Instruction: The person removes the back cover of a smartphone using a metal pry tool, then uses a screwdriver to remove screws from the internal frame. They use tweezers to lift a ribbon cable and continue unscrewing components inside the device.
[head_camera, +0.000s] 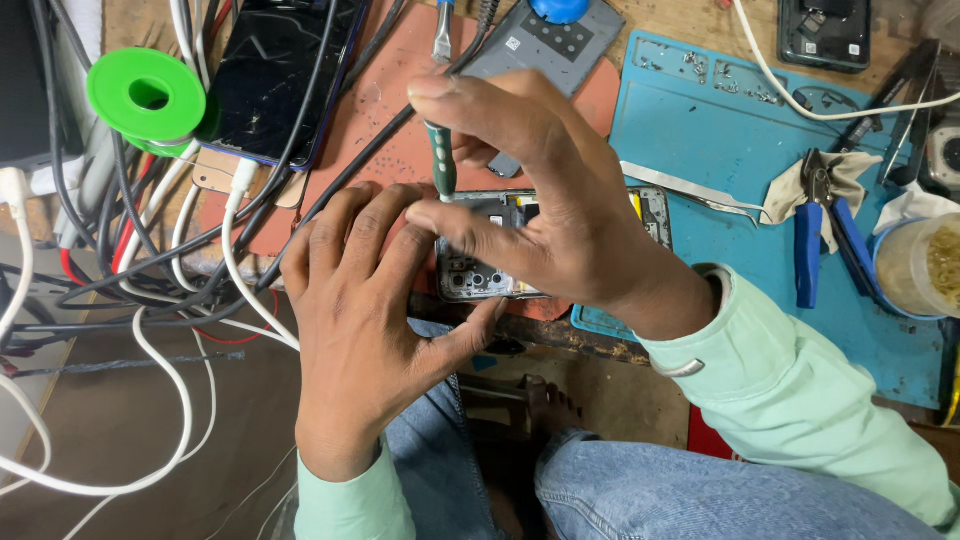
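Nearest to me are the blue denim knees and the 2 pale green sleeves, both cut off by the lower edge. From there my left hand (370, 330) reaches up, fingers spread flat against the left end of an opened phone (480, 270) that lies at the front edge of the counter (560, 335); it presses and steadies, closing on nothing. My right hand (540, 200) arches over the middle of the phone, and its grip is closed: thumb and fingertips pinch a slim screwdriver (441, 160) with a dark green handle, held upright, its tip hidden behind my fingers just above the phone's top left corner. Most of the phone's inside is covered by that hand; I make out only a grey frame, a row of small holes along the near edge and a yellow strip at the right end.

The phone rests where a reddish mat (380, 130) meets a blue mat (740, 150). On the blue one, right of my wrist, lie metal tweezers (690, 190), blue-handled pliers (825, 235) on a crumpled cloth, and a clear plastic cup (915, 265) cut off at the right edge. Left of the hands a tangle of white, black and red cables (150, 260) runs off the frame.

Farther back sit a green spool (146, 95), a dark phone with a cracked screen (270, 75), a grey back cover (545, 45) with a small white square label and a blue round thing on it, and another dark phone shell (825, 30). Tiny screws on the blue mat's far part are too small to count.
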